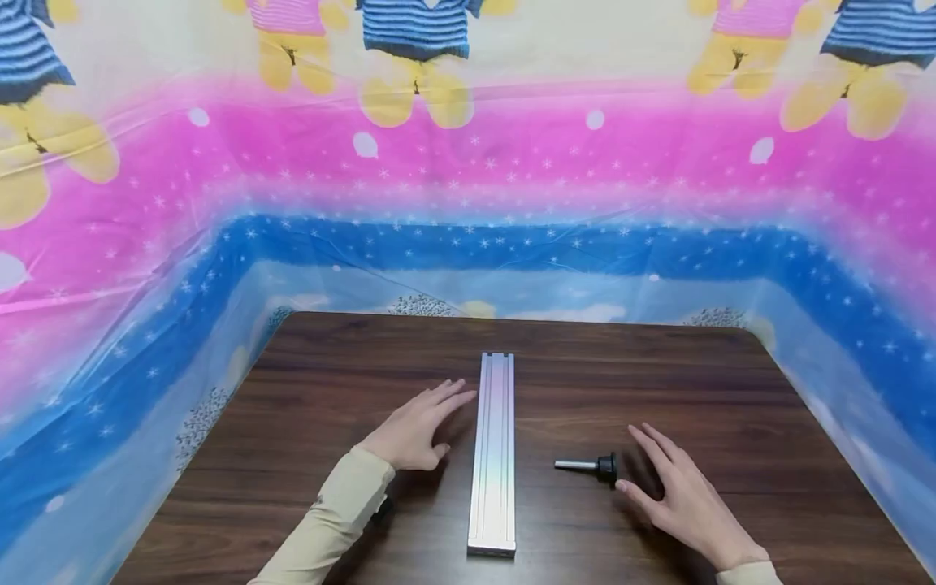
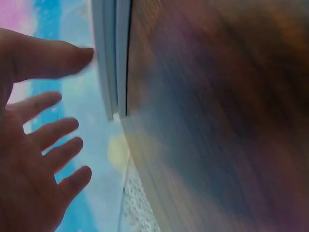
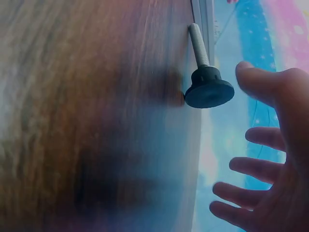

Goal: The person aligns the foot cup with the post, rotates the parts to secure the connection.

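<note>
A long silver aluminium profile with grooves along its top lies lengthwise on the table. Left of it is my left hand, fingers spread and its fingertips close to the bar's edge; the left wrist view shows nothing held by this hand. To the right of the bar, a leveling foot lies on its side, its threaded rod pointing left and its black round base facing right. My right hand is just right of that base, fingers extended and apart. In the right wrist view the thumb is beside the black base without gripping it.
A dark brown wood-grain table carries these things. Its back edge and sides meet a patterned cloth backdrop in pink, blue and white with cartoon figures.
</note>
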The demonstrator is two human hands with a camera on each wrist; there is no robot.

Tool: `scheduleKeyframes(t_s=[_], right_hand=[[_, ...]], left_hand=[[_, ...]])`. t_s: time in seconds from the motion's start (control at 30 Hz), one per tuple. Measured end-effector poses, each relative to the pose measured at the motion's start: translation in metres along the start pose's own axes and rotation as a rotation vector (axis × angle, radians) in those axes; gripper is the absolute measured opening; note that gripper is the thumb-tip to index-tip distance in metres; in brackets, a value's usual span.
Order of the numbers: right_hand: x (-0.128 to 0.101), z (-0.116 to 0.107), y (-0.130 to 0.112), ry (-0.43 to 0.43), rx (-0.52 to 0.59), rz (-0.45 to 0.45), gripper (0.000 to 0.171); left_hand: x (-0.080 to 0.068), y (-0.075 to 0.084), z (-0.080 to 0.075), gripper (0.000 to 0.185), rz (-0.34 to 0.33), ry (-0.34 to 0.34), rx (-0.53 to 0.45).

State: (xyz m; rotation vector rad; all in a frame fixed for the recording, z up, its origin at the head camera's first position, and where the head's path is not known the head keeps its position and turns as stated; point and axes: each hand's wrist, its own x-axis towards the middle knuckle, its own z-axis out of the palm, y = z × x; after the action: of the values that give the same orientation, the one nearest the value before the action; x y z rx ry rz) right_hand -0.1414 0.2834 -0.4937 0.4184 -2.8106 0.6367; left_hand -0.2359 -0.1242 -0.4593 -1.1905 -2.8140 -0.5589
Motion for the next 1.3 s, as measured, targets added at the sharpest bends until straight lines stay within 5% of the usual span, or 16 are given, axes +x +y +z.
scheduleKeyframes(t_s=[0.17, 0.63, 0.83, 1.1, 1.3], right_hand=[[0.0, 0.005, -0.004, -0.01, 0.031, -0.024, 0.074], [0.008, 0.013, -0.007, -0.01, 0.023, -0.062, 0.077], [0.01, 0.013, -0.01, -0.03, 0.043, -0.068, 0.075], [0.013, 0.017, -0.009, -0.025, 0.048, -0.079, 0.073], [0.017, 0.025, -0.007, 0.056, -0.001, -0.181, 0.062]], left_hand=[[0.02, 0.005, 0.005, 0.092, 0.104, -0.043, 0.062], [0.043, 0.023, 0.022, 0.096, 0.14, -0.148, 0.197], [0.049, 0.033, 0.03, 0.082, 0.154, -0.187, 0.24], [0.054, 0.036, 0.032, 0.058, 0.219, -0.156, 0.338], [0.053, 0.034, 0.033, 0.053, 0.251, -0.132, 0.414]])
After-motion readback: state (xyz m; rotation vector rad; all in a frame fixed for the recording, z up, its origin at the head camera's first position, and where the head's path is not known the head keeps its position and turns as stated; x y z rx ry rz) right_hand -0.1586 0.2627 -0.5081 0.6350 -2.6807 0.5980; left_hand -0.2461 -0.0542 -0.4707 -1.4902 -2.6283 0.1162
